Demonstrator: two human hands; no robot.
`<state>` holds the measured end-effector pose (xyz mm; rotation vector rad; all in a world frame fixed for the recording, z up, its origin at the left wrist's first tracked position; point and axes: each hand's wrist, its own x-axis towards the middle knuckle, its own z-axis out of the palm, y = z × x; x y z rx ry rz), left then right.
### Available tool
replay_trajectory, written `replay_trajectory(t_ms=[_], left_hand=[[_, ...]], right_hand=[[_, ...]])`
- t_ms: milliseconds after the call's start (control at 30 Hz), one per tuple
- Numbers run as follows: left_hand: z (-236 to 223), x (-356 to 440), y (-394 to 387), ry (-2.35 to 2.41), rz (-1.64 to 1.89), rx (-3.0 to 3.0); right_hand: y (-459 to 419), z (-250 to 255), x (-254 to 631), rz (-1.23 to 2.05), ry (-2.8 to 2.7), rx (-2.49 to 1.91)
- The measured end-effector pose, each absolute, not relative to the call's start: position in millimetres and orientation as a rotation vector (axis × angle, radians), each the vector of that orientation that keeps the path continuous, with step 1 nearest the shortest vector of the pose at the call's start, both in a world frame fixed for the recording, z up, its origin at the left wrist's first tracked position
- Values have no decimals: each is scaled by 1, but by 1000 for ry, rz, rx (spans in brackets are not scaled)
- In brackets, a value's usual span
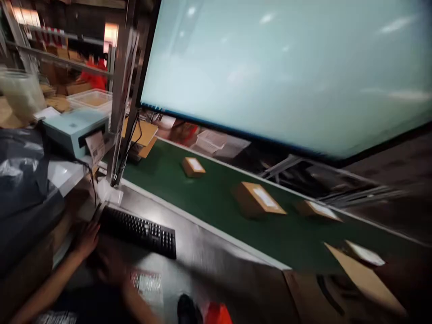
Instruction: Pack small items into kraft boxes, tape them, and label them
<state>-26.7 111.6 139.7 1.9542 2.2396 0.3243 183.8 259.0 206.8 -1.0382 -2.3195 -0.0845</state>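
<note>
My left hand (86,238) rests on the desk by the left end of a black keyboard (140,229); its fingers are smeared. My right hand (113,265) is blurred by motion in front of the keyboard, above a white printed sheet (146,285). I cannot make out whether either hand holds anything. A pale blue label printer (72,128) with a label hanging from its slot stands behind the left hand.
A green conveyor belt (202,198) runs from left to right and carries several labelled cardboard boxes (258,200). A big bright monitor (286,67) fills the upper right. Grey plastic bags (20,180) lie at the left. Shelves and white baskets (91,96) stand behind.
</note>
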Motion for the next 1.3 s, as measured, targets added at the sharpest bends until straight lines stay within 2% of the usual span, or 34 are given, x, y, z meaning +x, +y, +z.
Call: replay_trajectory(t_ms=[100,200,433,833,1033,1300], left_hand=[[173,-29,112,2158,218,1929],[166,-33,109,2100,112,1881],[161,-31,99,2038,83,1939],[165,-38,113,1942,-40,2038],[169,-37,116,1994,-23,2045],[166,-17,131,1943,39,2075]], right_hand=[[150,155,192,224,-2437,-1122],[109,129,192,441,-2487,-1175],[160,103,164,605,-2530,-1173],[194,123,97,779,-2599,-1048],[188,123,105,897,-2490,-1146],[149,101,169,562,-2187,-1584]])
